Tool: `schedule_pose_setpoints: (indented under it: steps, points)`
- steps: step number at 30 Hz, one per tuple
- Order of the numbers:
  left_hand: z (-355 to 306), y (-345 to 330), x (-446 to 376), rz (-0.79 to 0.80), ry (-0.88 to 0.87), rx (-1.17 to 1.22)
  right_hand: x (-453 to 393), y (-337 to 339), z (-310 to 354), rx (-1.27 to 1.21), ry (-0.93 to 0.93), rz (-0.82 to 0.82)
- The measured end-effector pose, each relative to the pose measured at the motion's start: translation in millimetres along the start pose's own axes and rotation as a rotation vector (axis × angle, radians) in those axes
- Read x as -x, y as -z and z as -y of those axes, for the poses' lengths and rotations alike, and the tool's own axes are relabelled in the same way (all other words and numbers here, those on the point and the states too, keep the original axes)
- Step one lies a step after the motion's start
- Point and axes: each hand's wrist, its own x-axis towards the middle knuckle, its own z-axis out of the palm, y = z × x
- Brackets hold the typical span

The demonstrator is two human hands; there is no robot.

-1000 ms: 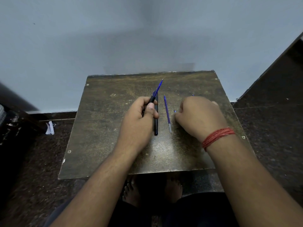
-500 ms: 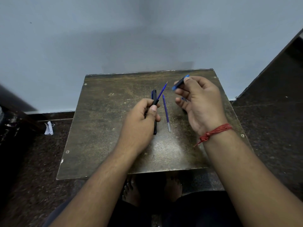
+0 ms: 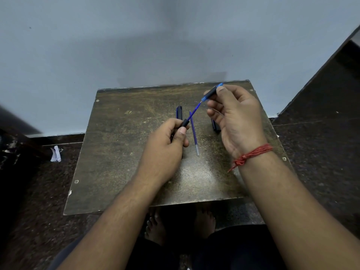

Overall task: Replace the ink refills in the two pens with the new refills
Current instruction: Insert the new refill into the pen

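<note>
My left hand [image 3: 167, 145] grips a black pen barrel [image 3: 185, 122] with a blue refill [image 3: 193, 112] sticking out of it up and to the right. My right hand [image 3: 235, 117] pinches the pen's black front piece with blue ends [image 3: 211, 93] between thumb and forefinger; the refill's tip meets its lower end. A loose blue refill [image 3: 193, 133] lies on the table between my hands. A second dark pen [image 3: 179, 113] lies behind my left hand. Another dark pen part [image 3: 215, 126] shows under my right hand, mostly hidden.
The small worn brown table [image 3: 116, 152] stands against a pale wall. Dark stone floor surrounds it, with a white scrap [image 3: 55, 153] at the left. My bare feet [image 3: 155, 228] show below the table's near edge.
My right hand picked the front piece off the table, lifted it, and brought it to the refill's tip. My left hand rose slightly with the barrel, tilting the refill toward the right.
</note>
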Motion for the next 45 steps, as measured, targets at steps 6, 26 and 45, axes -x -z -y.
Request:
schedule_pose_setpoints:
  steps: [6, 26, 45]
  points:
    - [-2, 1, 1, -0.002, 0.003, -0.003, 0, 0, -5, 0.127, 0.053, 0.069]
    - [-7, 3, 1, -0.03, 0.03, 0.065, 6, -5, -16, 0.239, -0.015, 0.198]
    - [-10, 5, 2, -0.043, 0.025, -0.003, 5, -3, -18, 0.294, 0.031, 0.275]
